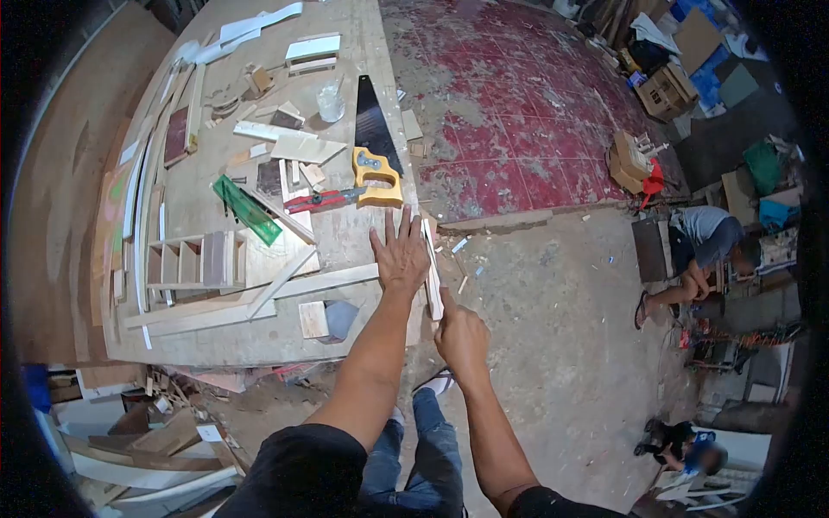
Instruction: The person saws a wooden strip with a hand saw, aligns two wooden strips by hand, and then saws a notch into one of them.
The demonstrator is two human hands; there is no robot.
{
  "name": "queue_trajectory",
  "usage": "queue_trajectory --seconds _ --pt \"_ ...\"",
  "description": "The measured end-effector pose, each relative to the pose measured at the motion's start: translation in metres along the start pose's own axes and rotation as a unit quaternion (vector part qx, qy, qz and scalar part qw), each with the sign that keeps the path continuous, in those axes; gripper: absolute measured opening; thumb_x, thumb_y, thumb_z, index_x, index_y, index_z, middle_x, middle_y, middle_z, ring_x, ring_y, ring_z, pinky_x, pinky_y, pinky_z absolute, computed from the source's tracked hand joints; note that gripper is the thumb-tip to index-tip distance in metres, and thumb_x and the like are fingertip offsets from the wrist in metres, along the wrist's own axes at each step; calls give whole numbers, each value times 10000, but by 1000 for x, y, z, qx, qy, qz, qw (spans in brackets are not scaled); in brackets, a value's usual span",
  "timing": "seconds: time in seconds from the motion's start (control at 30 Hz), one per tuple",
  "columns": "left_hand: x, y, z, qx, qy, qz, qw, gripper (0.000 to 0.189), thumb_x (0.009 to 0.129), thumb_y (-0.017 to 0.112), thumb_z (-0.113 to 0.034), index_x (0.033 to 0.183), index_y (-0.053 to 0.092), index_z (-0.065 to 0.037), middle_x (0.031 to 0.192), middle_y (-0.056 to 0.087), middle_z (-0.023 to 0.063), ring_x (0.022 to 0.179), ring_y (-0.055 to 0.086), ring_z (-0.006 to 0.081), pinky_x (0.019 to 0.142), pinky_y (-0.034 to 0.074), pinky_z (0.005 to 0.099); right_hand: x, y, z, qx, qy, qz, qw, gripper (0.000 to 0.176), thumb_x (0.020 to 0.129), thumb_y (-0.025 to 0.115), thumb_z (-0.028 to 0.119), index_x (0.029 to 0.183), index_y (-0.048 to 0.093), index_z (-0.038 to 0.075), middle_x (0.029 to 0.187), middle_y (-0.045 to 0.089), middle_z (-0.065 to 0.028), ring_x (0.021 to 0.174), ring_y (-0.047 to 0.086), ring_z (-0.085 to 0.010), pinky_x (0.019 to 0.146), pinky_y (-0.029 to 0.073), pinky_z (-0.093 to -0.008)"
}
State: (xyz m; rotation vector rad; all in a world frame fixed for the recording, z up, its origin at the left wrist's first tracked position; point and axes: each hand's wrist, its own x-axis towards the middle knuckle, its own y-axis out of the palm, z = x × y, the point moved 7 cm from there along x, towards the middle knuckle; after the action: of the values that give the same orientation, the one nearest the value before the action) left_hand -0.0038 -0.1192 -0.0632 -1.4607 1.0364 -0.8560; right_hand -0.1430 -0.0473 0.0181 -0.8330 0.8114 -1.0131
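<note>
My left hand (401, 259) lies flat with fingers spread on the worktable's right edge, just below the handsaw. Beside it, a narrow pale wood strip (431, 272) runs along the table edge. My right hand (462, 332) is at the strip's near end, index finger stretched along it and the other fingers curled; the strip's end meets the fingers. A handsaw (377, 177) with a yellow handle lies beyond my left hand. Left of the saw handle is a red tool (324, 200). A green transparent ruler (246, 210) lies further left.
The worktable (345, 233) also holds a divided wooden box (197, 262), a clear jar (330, 101), a wood block (313, 319) and offcuts. At right, a person (708, 242) sits low; another person (691, 453) is at the lower right. Cardboard boxes (628, 164) stand beyond.
</note>
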Motion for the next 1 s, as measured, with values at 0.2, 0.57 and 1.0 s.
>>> queue_trajectory --seconds 0.2,0.57,1.0 --pt "1 12 2 6 31 -12 999 536 1036 397 -316 1557 401 -191 1698 229 -1 1568 163 293 1190 154 642 81 26 5 -42 -73 -79 993 396 905 618 180 1281 649 61 810 697 -257 730 699 -424 655 541 -530" --pt "1 20 3 21 33 -35 999 490 1049 401 -329 1520 435 -197 1696 228 -5 1556 190 297 1176 179 645 80 26 4 -19 -80 -83 993 255 916 541 91 1135 661 41 820 698 -269 730 705 -430 631 533 -534" --pt "-2 3 -1 -2 28 -5 1000 540 1033 420 -356 1548 410 -195 1701 213 -2 1562 172 298 1179 162 650 24 10 2 14 -35 -62 997 327 893 611 128 1202 670 40 818 696 -267 751 696 -437 653 526 -552"
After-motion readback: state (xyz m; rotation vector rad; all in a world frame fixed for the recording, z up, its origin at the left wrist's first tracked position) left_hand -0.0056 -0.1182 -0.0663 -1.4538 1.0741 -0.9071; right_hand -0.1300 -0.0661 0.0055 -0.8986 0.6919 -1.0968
